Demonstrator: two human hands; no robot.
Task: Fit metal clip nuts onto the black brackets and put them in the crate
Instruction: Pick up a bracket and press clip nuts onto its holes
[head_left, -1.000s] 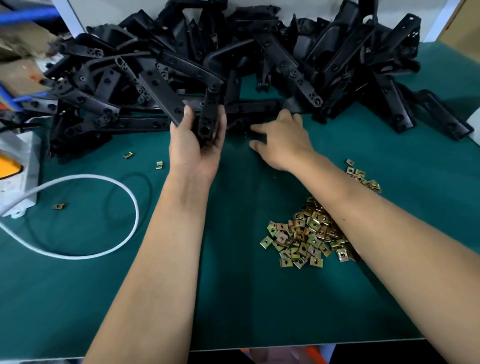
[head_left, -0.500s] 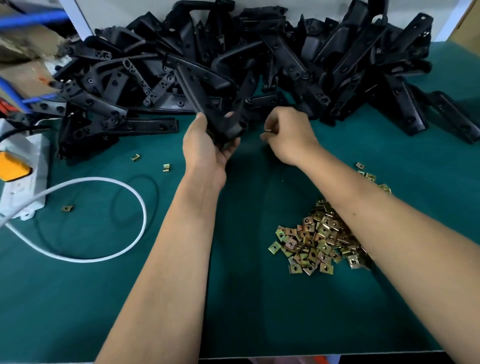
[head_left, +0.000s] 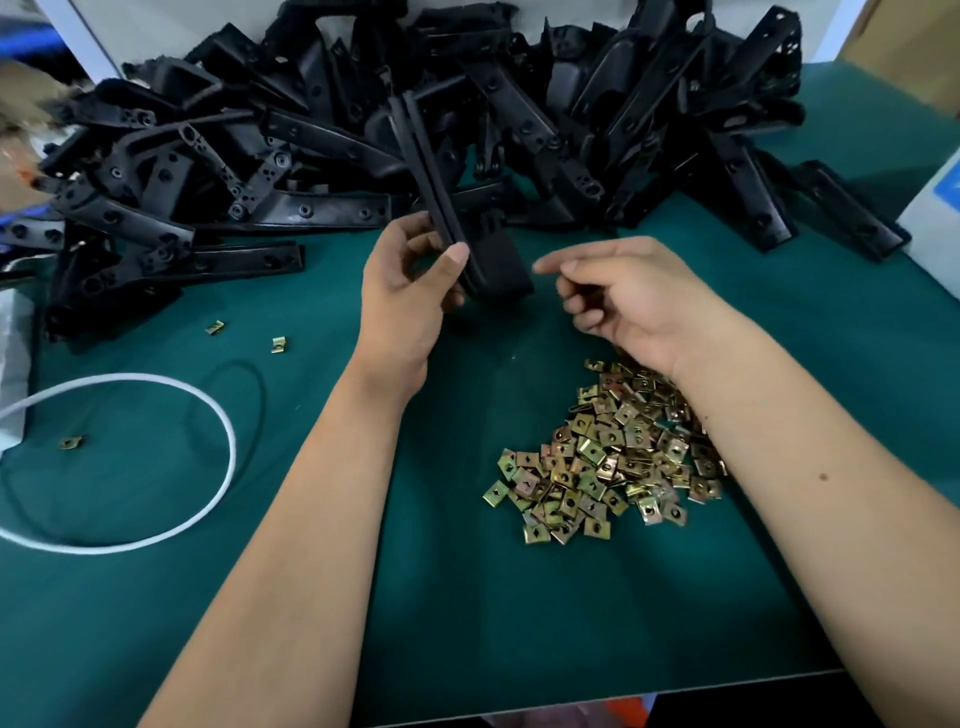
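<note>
Your left hand (head_left: 410, 291) held one black bracket (head_left: 457, 218) above the middle of the green desk (head_left: 467, 623); your thumb and fingers were curled round its lower end, and its long part pointed up toward the far edge. Your right hand (head_left: 628, 296) was just beside it, not touching it, its grip loose with fingers partly curled; I could not tell if it held a clip nut. The pile of clip nuts (head_left: 602, 457) lay under your right wrist. The big heap of brackets (head_left: 519, 130) sat along the far edge.
</note>
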